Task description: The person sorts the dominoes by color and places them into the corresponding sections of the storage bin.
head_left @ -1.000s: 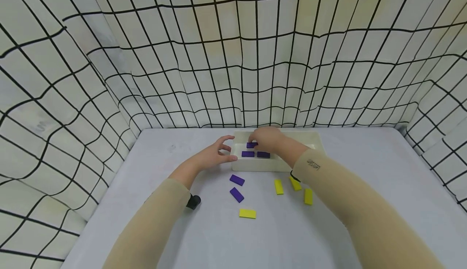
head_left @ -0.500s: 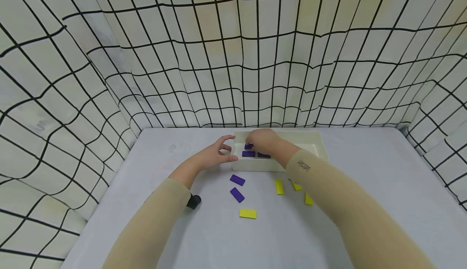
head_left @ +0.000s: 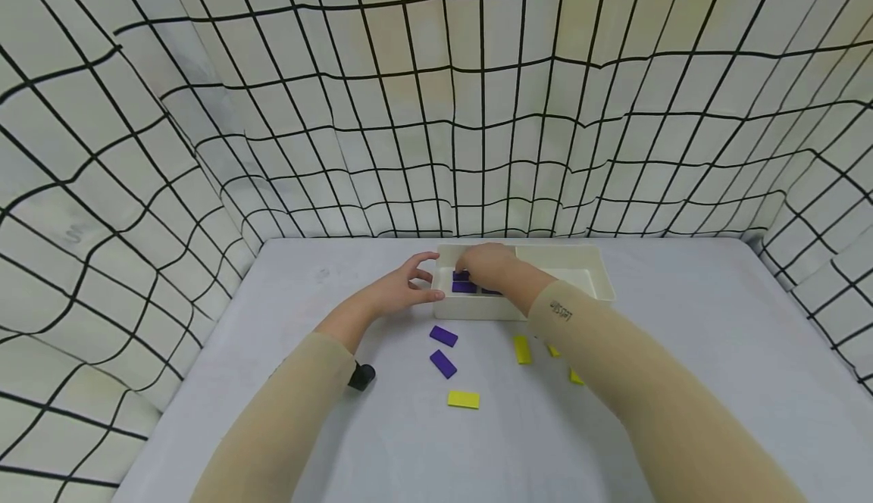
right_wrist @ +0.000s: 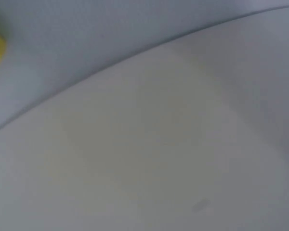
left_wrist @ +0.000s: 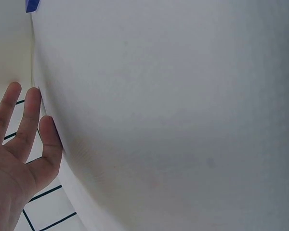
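A white box (head_left: 477, 307) with a divider stands near the table's back edge. My right hand (head_left: 486, 264) reaches into its left compartment, fingertips pinching a purple block (head_left: 461, 276). Just in front of that block lies another purple block (head_left: 464, 288), and a further purple block (head_left: 489, 292) is partly hidden under my right hand. My left hand (head_left: 402, 288) rests at the box's left end, thumb at the front corner and fingers spread. In the left wrist view the left hand (left_wrist: 19, 159) shows relaxed fingers holding nothing. The right hand is out of the right wrist view, which is filled by the pale box wall (right_wrist: 144, 144).
Two loose purple blocks (head_left: 443, 364) lie on the white table (head_left: 382, 442) before the box. Several yellow blocks (head_left: 522, 350) lie there too, some partly covered by the right sleeve (head_left: 614, 351). Black netting (head_left: 481, 109) over white walls surrounds the table.
My right hand has shifted left inside the box, bringing the purple block to just behind the front-left one. The left hand has stayed in place.
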{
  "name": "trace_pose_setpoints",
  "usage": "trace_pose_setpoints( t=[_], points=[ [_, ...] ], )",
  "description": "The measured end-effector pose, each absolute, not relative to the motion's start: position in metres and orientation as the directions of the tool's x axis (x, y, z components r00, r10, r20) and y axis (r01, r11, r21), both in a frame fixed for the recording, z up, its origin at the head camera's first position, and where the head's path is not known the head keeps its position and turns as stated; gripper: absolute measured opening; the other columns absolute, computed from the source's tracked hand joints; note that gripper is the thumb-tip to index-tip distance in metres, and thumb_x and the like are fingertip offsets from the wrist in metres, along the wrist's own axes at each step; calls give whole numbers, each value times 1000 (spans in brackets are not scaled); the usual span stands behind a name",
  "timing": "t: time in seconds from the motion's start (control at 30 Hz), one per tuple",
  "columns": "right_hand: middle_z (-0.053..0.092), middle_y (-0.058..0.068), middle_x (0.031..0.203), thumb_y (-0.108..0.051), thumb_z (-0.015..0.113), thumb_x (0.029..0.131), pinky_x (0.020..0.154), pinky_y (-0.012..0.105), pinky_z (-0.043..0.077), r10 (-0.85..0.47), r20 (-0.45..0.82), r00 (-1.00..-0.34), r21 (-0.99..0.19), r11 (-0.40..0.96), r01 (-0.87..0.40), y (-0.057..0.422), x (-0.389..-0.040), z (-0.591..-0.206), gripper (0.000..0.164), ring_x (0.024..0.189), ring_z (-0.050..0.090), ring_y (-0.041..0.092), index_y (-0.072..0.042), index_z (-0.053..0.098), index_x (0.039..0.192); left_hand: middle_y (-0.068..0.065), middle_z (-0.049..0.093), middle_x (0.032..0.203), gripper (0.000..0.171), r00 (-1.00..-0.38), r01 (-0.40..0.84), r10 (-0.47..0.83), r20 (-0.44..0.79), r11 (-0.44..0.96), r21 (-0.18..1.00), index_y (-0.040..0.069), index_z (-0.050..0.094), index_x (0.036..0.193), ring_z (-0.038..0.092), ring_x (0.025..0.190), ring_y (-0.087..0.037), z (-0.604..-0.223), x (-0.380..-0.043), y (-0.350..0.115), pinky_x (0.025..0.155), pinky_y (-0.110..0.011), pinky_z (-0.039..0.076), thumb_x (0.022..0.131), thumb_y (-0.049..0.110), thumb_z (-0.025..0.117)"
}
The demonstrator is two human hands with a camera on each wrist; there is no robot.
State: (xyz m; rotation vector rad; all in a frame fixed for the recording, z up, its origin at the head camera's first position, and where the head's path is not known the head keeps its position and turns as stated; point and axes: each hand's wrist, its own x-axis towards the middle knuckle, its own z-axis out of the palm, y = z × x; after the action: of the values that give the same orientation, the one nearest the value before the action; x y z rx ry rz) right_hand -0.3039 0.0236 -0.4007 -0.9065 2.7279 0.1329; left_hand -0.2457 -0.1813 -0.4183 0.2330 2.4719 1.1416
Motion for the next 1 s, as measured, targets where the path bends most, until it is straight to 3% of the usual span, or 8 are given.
trace_pose_setpoints(
  t=[0.4,0.73,1.0],
  points=[
    [64,-3,129,-22,66,97,102,38,46,-628,-211,-749,-21,769,-639,29,-301,-394,30,120,59,17,-22,68,127,-10,45,148,81,-900,-20,320,-295,647,763,42,20,152,46,135,-33,-416,-244,-182,108,-56,36,90,44,72],
    [70,-2,111,-24,68,96,92,35,51,-656,-142,-741,-129,755,-643,38,-287,-384,29,99,63,14,-18,70,124,-10,45,148,81,-900,-20,321,-297,648,761,42,20,153,46,134,-34,-416,-244,-180,108,-57,36,90,44,71],
    [70,1,108,-25,70,94,88,34,52,-671,-82,-737,-185,737,-650,51,-268,-372,29,95,60,16,-15,71,121,-12,43,149,81,-902,-16,315,-295,659,752,42,18,153,45,135,-36,-416,-244,-180,107,-59,36,91,45,71]
  ],
)
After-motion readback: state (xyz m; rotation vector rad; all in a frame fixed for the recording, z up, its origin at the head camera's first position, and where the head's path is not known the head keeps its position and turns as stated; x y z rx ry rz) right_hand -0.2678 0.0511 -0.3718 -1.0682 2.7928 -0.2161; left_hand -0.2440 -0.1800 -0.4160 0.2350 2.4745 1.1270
